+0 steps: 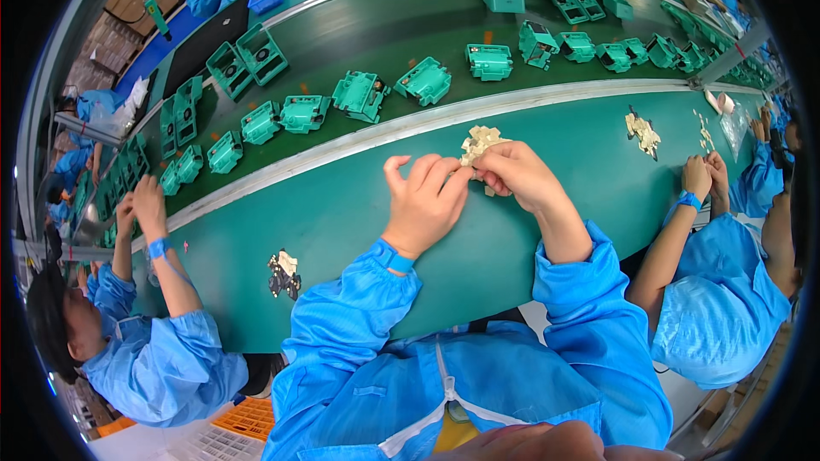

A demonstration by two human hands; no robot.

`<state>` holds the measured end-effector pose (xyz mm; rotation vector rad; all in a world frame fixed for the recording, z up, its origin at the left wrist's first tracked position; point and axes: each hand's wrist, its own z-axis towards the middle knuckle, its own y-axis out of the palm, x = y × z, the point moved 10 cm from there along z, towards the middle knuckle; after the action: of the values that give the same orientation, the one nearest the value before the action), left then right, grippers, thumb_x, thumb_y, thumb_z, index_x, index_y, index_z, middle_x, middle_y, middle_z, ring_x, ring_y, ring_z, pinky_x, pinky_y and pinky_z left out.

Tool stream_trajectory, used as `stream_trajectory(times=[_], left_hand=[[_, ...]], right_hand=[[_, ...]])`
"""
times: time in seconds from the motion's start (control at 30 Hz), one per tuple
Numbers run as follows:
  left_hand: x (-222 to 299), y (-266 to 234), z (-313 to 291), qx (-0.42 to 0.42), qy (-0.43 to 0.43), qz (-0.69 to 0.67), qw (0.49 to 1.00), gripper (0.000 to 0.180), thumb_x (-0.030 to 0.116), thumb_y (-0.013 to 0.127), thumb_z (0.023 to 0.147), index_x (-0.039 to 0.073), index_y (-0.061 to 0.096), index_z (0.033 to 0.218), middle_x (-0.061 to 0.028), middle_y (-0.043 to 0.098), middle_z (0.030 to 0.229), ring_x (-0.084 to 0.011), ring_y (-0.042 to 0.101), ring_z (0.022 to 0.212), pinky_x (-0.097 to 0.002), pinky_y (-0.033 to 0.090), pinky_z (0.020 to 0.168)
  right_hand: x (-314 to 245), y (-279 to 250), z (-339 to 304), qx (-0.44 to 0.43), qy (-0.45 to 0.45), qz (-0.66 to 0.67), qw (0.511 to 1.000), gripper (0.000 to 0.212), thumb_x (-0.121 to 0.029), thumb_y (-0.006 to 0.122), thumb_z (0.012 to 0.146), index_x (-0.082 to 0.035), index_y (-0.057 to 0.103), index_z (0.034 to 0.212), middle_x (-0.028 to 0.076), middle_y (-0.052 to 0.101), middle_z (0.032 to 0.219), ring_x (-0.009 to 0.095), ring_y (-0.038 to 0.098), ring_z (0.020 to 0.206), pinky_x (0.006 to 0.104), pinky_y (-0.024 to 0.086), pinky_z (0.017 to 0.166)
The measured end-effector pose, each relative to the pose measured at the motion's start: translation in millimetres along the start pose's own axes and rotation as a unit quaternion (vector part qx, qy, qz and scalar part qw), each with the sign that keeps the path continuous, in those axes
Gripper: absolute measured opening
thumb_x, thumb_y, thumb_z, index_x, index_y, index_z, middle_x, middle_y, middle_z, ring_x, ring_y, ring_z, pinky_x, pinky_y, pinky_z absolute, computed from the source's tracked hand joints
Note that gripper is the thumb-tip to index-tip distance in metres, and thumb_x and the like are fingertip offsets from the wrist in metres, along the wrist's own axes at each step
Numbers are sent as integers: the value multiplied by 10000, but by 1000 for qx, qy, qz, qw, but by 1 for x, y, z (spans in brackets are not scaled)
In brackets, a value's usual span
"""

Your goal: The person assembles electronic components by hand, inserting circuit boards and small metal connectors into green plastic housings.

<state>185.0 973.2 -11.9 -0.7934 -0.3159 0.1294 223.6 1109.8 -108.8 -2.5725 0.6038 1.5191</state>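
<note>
On the green tabletop, a pile of small cream-coloured pieces (482, 138) lies in front of my hands. My left hand (423, 203) reaches in from the left, with a blue band at its wrist. Its thumb and index finger pinch together at the near edge of the pile, while the other fingers are bent and apart. My right hand (523, 177) partly covers the pile, its thumb and index finger closed next to the left fingertips. Whatever sits between the fingertips of the two hands is too small and hidden to name.
Beyond a metal rail, a dark green conveyor (342, 55) carries several teal plastic housings (424, 81). A small heap of black and cream parts (284, 273) lies to the left, another cream heap (642, 134) to the right. Co-workers in blue sit close on both sides.
</note>
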Motion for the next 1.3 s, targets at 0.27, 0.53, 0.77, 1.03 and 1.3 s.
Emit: stream_trajectory(times=[0.27,0.53,0.77,1.03,1.3], left_hand=[[-7,-2,3,16,-43,-42,998,287,145,801,798,153,686,1061,10,648,1048,-217,600,1018,-461,351,943],[-25,8,-2,25,-103,-74,992,315,118,774,822,114,664,1118,-37,654,1102,-255,583,1055,-440,356,940],[-28,15,0,30,-117,-92,988,306,89,742,831,108,655,1124,-51,650,1102,-271,582,1068,-441,370,961],[-30,18,-2,55,-125,-114,984,303,81,728,835,103,653,1128,-73,644,1102,-293,573,1070,-445,381,962],[-22,7,-4,73,-114,-160,978,326,109,758,830,68,653,1137,-119,636,1124,-345,567,1065,-465,435,927]], right_hand=[[-38,-50,-13,145,-174,1,974,176,-161,628,924,-13,711,876,-2,611,714,71,528,633,235,420,567],[-110,-130,9,386,-323,-251,827,742,-317,775,898,43,449,1459,148,638,1209,214,600,1062,360,503,910],[-104,-215,83,456,-253,-211,827,952,-260,826,842,81,261,1528,215,624,1229,247,616,1075,380,514,911],[-85,-231,43,398,-275,21,875,693,-63,718,877,55,326,1435,151,669,1044,169,643,862,295,534,772],[-92,-127,-22,54,-242,85,965,601,-26,644,922,21,385,1462,75,673,996,147,641,885,300,506,782]])
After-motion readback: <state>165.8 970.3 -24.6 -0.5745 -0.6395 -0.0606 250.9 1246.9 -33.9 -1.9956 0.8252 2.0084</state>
